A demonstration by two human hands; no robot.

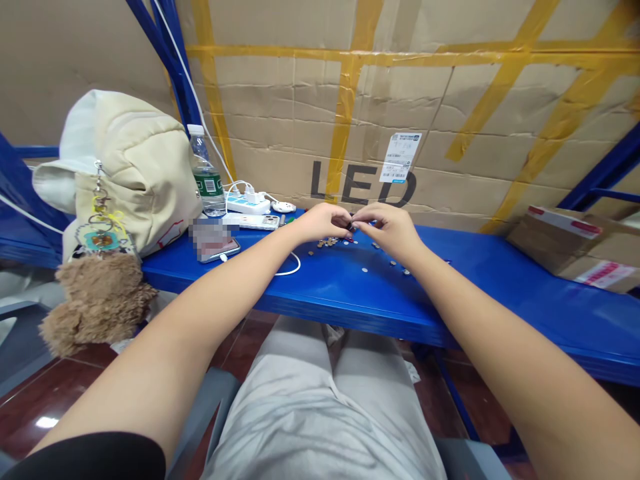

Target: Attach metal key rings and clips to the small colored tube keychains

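Over the blue shelf top, my left hand (pixel 325 223) and my right hand (pixel 393 230) meet at the fingertips. Both are closed in a pinch around a small dark piece (pixel 351 225), too small to name and mostly covered by the fingers. Beneath and beside my left hand lie several small round tan pieces (pixel 327 243). A white disc (pixel 365 270) rests on the surface nearer to me. More small round pieces (pixel 406 272) are scattered beside my right wrist, some partly hidden by it.
On the left stand a cream bag (pixel 145 160) with a brown plush charm (pixel 100 300) and a water bottle (pixel 209 183). Phones (pixel 255 221), a power strip (pixel 247 203) and a white cable (pixel 293 272) lie beside them. A cardboard box (pixel 575 243) sits right; taped cardboard (pixel 280 120) rises behind.
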